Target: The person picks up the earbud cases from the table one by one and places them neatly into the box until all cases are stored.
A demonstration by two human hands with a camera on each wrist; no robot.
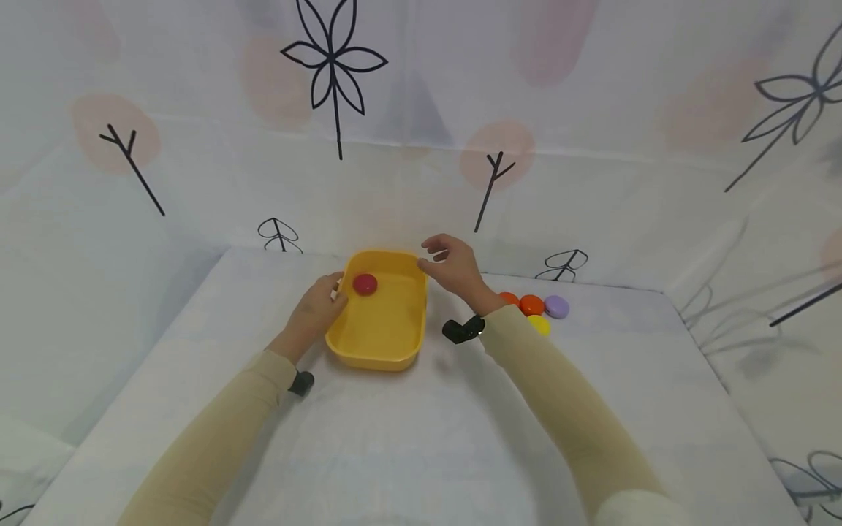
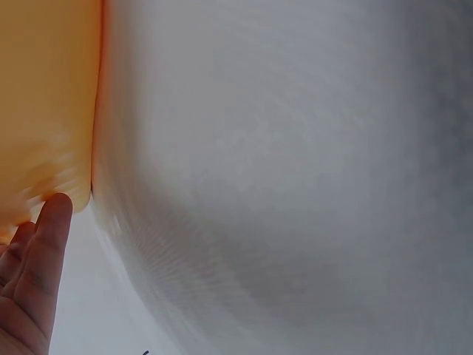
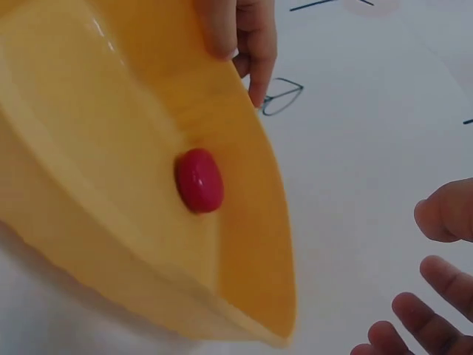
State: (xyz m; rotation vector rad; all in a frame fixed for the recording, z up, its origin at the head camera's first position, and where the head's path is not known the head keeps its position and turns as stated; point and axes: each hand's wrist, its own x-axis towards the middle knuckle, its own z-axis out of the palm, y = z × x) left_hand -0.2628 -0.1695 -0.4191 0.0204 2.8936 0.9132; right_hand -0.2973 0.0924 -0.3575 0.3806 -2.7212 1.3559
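A yellow plastic bin (image 1: pixel 378 336) stands on the white tabletop, with one glossy red disc (image 1: pixel 365 285) lying inside towards its far left corner. My left hand (image 1: pixel 316 303) holds the bin's left wall: in the right wrist view the thumb (image 3: pixel 219 29) is on the inner side and the fingers are outside. Fingers (image 2: pixel 53 229) lie against the outer wall in the left wrist view. Beside the bin's far right corner, my right hand (image 1: pixel 454 269) has its fingers spread and holds nothing. In the right wrist view, its thumb and fingers appear apart from the bin.
Right of the right wrist lie two orange-red discs (image 1: pixel 531 305), a purple disc (image 1: pixel 556 307) and a yellow disc (image 1: pixel 539 324), partly behind the forearm. A patterned white cloth (image 1: pixel 408 190) hangs behind the table. Each wrist carries a small black camera (image 1: pixel 463 330).
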